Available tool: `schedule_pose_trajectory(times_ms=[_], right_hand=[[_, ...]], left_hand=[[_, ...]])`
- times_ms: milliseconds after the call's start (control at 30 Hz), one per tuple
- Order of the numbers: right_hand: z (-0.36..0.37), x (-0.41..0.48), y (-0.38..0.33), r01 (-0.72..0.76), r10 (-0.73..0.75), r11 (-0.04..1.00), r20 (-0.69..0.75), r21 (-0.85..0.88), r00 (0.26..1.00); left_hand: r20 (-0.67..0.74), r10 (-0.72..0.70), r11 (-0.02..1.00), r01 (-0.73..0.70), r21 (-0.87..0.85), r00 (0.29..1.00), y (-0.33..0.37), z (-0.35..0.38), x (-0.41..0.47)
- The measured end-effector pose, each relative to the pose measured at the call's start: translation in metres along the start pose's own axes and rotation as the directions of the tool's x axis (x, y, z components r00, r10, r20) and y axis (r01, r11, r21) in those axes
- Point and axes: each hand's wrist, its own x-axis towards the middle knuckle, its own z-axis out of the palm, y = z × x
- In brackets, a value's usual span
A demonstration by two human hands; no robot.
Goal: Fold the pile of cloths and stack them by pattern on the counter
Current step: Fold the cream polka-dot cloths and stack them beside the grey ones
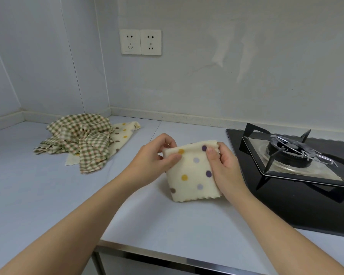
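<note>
**A:** Status check. What do we have in hand?

**B:** We hold one polka-dot cloth [193, 175], cream with yellow, purple and brown dots, already folded to a small thick square. It hangs upright over the counter [48, 205], in front of us and close beside the gas hob [286, 165]. Its scalloped lower edge is at or just off the surface; we cannot tell which.

**A:** Grip?

**B:** The left hand [155, 153] pinches the upper left corner, thumb on the near face, fingers curled behind. The right hand [224, 165] pinches the upper right edge the same way. Both are closed on the fabric, neither free.

**A:** Done so far?

**B:** We judge this one cloth folded or nearly so, and not yet set down. We see no finished stack anywhere on the counter.

**A:** Left to do?

**B:** The pile at the back left corner. The green checked cloths [81, 139] lie crumpled on top of another dotted cloth [125, 132], which is spread flat and unfolded. We cannot count how many checked pieces there are. That makes two patterns and two stacks to start, so we put the task at an early stage.
</note>
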Motion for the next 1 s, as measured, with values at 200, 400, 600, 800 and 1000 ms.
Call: schedule_pose_trajectory(times_ms=[200, 400, 600, 800, 1000], right_hand=[[-0.001, -0.001, -0.005, 0.01, -0.008, 0.999, 0.043, -0.034, 0.999], [-0.001, -0.002, -0.005, -0.08, 0.083, 0.997, 0.157, -0.02, 0.984], [0.0, 0.001, -0.003, -0.103, 0.103, 0.995, 0.171, -0.012, 0.98], [0.001, 0.001, 0.001, -0.146, 0.15, 0.989, 0.152, -0.034, 0.977], [0.009, -0.002, 0.005, -0.091, 0.099, 0.993, 0.126, -0.073, 0.987]], left_hand=[[0.23, -0.113, 0.994, 0.111, 0.02, 0.967, 0.009, -0.014, 0.003], [0.627, -0.238, 0.969, 0.223, 0.105, 0.742, 0.005, -0.027, -0.002], [0.576, -0.196, 0.967, 0.255, -0.023, 0.793, 0.002, -0.04, -0.001], [0.586, -0.227, 0.958, 0.286, -0.01, 0.778, -0.003, -0.039, -0.003], [0.35, -0.373, 0.914, 0.273, 0.301, 0.859, -0.01, -0.034, 0.002]])
